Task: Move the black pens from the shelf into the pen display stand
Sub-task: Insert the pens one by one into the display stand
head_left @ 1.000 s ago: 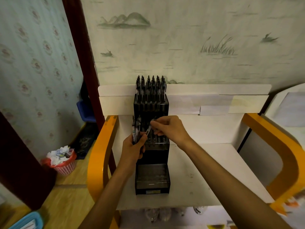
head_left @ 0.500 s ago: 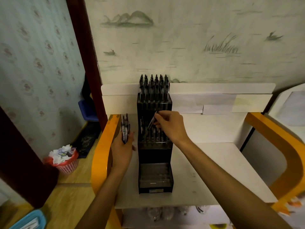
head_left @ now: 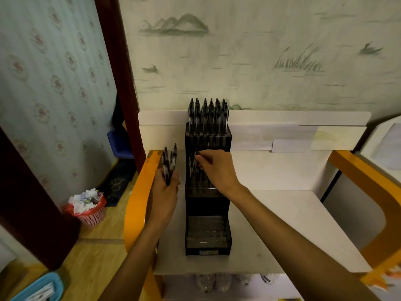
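Observation:
A black tiered pen display stand sits on the white shelf. Its top tier holds several upright black pens. The middle tier holds a few more pens, partly hidden by my right hand, which pinches a single black pen over that tier. To the left of the stand, my left hand grips a small bundle of black pens upright. The lowest tier shows no pens.
Orange curved side rails frame the shelf left and right. A white back panel rises behind the stand. On the wooden floor at the left stand a red waste basket and a light blue tray.
My left hand moved away from the stand to the left with its bundle. My right hand carried one pen up and back over the middle tier.

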Demonstrator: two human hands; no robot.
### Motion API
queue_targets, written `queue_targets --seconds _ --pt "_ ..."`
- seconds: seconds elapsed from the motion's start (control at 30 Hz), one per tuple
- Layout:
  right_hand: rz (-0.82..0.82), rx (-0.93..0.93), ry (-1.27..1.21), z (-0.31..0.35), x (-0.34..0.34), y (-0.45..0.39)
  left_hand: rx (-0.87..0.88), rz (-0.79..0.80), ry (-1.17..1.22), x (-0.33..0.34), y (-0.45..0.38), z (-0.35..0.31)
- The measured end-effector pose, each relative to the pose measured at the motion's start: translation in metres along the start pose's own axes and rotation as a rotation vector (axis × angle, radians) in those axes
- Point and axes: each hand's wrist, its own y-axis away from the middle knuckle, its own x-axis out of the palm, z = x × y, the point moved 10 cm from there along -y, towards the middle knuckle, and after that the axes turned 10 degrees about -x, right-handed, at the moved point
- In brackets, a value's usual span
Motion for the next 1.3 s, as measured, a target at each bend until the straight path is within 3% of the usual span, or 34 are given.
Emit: queue_targets --seconds 0.1,0.2,0.4,0.57,0.7,0.97,1.1,1.17,1.3 --pt "0.01 0.014 0.039 -0.003 0.005 0.0 0.056 0.008 0.01 0.002 0.002 -0.011" --pt "0.124 0.021 0.078 -0.007 0.02 0.005 0.117 -0.009 -0.019 0.002 0.004 -0.02" --pt "0.171 0.05 0.097 -0.015 0.03 0.018 -0.076 0.025 0.097 0.005 -0.002 0.006" --pt "0.186 0.049 0.104 -0.014 0.022 0.013 -0.08 0.093 0.117 0.01 -0.002 0.004" --pt "0.021 0.065 -0.067 -0.006 -0.001 0.008 -0.052 0.111 0.095 0.016 0.001 -0.002" --pt "-0.037 0.371 -0.508 -0.021 0.001 0.012 0.097 0.126 0.026 0.019 0.009 -0.022" --pt "-0.097 0.412 -0.578 -0.027 -0.001 0.014 0.06 0.078 -0.009 0.015 0.008 -0.016" --pt "-0.149 0.391 -0.525 -0.029 -0.011 0.013 0.021 0.045 -0.01 0.009 0.007 -0.01" --pt "-0.145 0.17 -0.103 -0.017 -0.032 0.006 -0.042 -0.006 -0.039 -0.001 0.005 -0.003"
